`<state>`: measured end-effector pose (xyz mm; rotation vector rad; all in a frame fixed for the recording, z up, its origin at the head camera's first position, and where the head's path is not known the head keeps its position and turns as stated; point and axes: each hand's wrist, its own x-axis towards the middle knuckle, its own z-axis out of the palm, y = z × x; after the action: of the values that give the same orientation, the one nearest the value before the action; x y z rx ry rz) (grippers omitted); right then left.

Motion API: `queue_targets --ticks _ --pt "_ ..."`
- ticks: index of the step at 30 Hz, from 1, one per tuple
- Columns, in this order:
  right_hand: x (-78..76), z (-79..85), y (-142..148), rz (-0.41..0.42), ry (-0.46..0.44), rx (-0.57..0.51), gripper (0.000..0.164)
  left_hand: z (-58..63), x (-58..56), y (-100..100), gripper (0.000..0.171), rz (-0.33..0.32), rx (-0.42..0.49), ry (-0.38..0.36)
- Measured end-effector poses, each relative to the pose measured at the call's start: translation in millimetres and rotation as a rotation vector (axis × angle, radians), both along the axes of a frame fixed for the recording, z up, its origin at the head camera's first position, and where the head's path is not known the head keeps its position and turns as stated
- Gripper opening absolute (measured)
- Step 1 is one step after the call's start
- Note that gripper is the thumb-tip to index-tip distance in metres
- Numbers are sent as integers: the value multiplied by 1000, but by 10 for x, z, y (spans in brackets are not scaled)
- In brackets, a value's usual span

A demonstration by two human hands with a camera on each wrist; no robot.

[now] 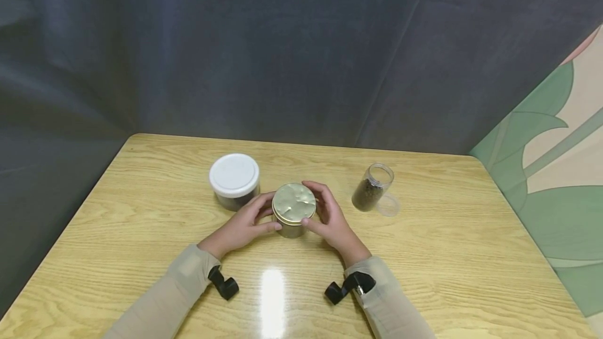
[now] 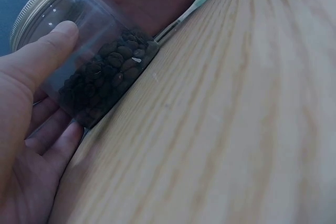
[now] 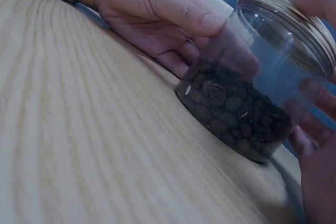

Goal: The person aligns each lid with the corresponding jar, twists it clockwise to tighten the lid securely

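Note:
A clear jar [image 1: 291, 230] with a dented gold lid [image 1: 294, 202] stands upright on the wooden table between both hands. Dark beans, like coffee beans, fill its lower half in the left wrist view [image 2: 107, 66]. My left hand [image 1: 242, 228] holds the jar's left side, thumb on the front wall and fingers behind. From the right, my right hand [image 1: 336, 224] grips the jar up at the lid, thumb at the lid's front edge. In the right wrist view the lid [image 3: 286, 19] sits on the jar, and the right fingers curl round the far side.
Just behind my left hand stands a wide jar with a white lid [image 1: 234, 174]. To the right is a small uncovered clear jar [image 1: 369, 192] of dark grains, beside a clear round lid [image 1: 389, 206]. Dark cloth [image 1: 282, 56] hangs behind the table [image 1: 447, 255].

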<state>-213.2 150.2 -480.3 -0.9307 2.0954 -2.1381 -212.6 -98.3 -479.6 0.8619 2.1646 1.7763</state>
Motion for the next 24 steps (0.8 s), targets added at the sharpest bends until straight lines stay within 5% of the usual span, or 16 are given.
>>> queue_targets --ticks 9,24 --pt "-39 -46 7 23 53 12 75 5 2 -3 69 -1 -3 -18" --pt "-5 21 -3 -21 1 16 72 4 15 -3 67 7 -5 20"
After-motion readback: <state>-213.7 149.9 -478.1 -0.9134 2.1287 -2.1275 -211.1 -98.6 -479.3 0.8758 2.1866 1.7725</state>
